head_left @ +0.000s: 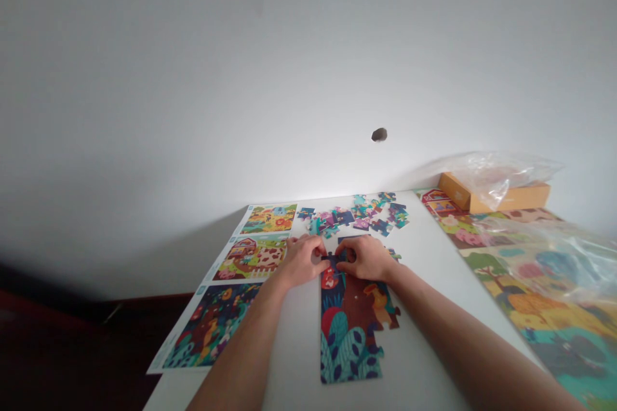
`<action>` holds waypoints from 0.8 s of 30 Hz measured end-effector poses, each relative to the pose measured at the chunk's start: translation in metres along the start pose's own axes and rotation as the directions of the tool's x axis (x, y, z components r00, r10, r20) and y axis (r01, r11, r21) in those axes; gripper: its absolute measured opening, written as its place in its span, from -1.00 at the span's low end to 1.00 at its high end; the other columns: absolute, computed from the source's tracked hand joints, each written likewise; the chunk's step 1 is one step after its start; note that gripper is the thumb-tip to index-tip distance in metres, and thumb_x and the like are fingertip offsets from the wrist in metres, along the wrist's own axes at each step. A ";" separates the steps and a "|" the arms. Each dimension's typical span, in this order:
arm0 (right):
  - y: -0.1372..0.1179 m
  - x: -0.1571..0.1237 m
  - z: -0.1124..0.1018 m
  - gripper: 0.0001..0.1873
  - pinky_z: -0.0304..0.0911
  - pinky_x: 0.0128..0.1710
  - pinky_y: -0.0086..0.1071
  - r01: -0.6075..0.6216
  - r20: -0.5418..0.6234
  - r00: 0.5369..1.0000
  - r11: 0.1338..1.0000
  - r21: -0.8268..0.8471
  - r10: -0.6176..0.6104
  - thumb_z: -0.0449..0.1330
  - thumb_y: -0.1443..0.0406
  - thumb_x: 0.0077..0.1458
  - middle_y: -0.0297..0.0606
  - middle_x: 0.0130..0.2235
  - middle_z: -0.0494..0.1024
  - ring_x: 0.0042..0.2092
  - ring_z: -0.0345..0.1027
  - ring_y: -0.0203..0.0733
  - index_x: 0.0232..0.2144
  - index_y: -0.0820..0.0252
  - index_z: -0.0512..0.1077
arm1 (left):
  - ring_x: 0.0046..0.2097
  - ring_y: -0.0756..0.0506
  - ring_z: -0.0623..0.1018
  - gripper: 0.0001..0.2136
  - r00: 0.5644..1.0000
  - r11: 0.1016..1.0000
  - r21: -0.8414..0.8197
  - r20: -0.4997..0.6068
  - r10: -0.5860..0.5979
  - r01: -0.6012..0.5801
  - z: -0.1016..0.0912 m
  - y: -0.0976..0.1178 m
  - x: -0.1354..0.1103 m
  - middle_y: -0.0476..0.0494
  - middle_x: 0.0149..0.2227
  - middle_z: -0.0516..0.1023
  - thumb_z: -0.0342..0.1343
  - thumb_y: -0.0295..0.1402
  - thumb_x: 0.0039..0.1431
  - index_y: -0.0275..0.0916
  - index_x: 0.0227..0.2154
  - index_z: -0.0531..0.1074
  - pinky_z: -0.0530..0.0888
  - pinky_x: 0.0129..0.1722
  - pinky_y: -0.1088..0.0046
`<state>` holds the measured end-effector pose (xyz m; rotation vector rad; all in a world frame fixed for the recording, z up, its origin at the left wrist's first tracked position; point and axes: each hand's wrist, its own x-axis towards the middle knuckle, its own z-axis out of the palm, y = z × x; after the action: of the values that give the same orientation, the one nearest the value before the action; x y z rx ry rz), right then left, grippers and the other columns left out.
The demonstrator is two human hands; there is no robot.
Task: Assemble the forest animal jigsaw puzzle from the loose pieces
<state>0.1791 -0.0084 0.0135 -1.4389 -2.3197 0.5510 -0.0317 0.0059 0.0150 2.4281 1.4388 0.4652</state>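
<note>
Jigsaw piece (332, 261) in a narrow two-handed pinch

White wall (193, 77) rose behind a white table (424, 308), and what a spread it carried: printed puzzle sheets (250, 257) down the left, a large picture sheet (530, 321) on the right with crumpled clear plastic (506, 176) over its far end, and an orange cardboard box (453, 191) at the back corner. Centre stage, the assembled jigsaw section (351, 327) lay flat, with a heap of loose pieces (354, 217) just beyond it. Left hand (301, 261) and right hand (364, 258) closed in tight, fingertips on the dark blue jigsaw piece at the section's top edge. Danger spot: forcing it could buckle that join, and a stray wrist could scatter the heap
</note>
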 end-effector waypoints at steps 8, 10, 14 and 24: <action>-0.001 0.000 -0.001 -0.73 0.03 -0.42 -0.43 0.017 0.015 1.000 0.999 -0.051 -0.016 0.24 0.11 0.01 -0.39 -0.38 0.57 -0.36 0.38 -0.23 -0.20 -0.03 0.52 | -0.17 -0.15 0.46 -0.85 1.000 1.000 -0.003 -0.006 -0.003 0.003 0.000 0.000 0.000 -0.05 -0.33 0.52 0.23 -0.27 -0.02 -0.19 -0.41 0.42 0.24 -0.13 0.30; -0.001 0.000 -0.001 -0.73 0.03 -0.41 -0.43 0.023 0.018 1.000 0.998 -0.060 -0.022 0.24 0.10 0.02 -0.39 -0.37 0.57 -0.34 0.38 -0.22 -0.20 -0.03 0.52 | -0.16 -0.16 0.46 -0.85 1.000 1.000 -0.002 -0.002 -0.003 0.003 0.001 -0.001 0.000 -0.06 -0.33 0.53 0.23 -0.27 -0.01 -0.19 -0.41 0.42 0.23 -0.12 0.29; -0.003 0.001 -0.003 -0.73 0.06 -0.39 -0.42 0.030 0.033 0.999 0.996 -0.083 -0.027 0.24 0.11 0.02 -0.36 -0.36 0.58 -0.31 0.41 -0.19 -0.20 -0.01 0.52 | -0.15 -0.16 0.46 -0.86 1.000 1.000 -0.002 -0.002 -0.003 0.003 0.001 0.000 0.000 -0.06 -0.31 0.54 0.22 -0.27 0.00 -0.19 -0.41 0.43 0.23 -0.11 0.27; -0.004 -0.001 -0.003 -0.74 0.14 -0.35 -0.41 0.046 -0.013 0.999 0.994 -0.097 -0.047 0.13 0.24 0.09 -0.32 -0.37 0.59 -0.31 0.44 -0.17 -0.16 0.02 0.51 | -0.16 -0.16 0.47 -0.86 1.000 1.000 -0.010 -0.008 -0.004 0.003 0.001 0.001 0.000 -0.06 -0.32 0.54 0.22 -0.27 -0.02 -0.19 -0.42 0.44 0.25 -0.10 0.28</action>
<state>0.1783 -0.0105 0.0181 -1.4223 -2.3914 0.4188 -0.0307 0.0056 0.0147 2.4184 1.4406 0.4810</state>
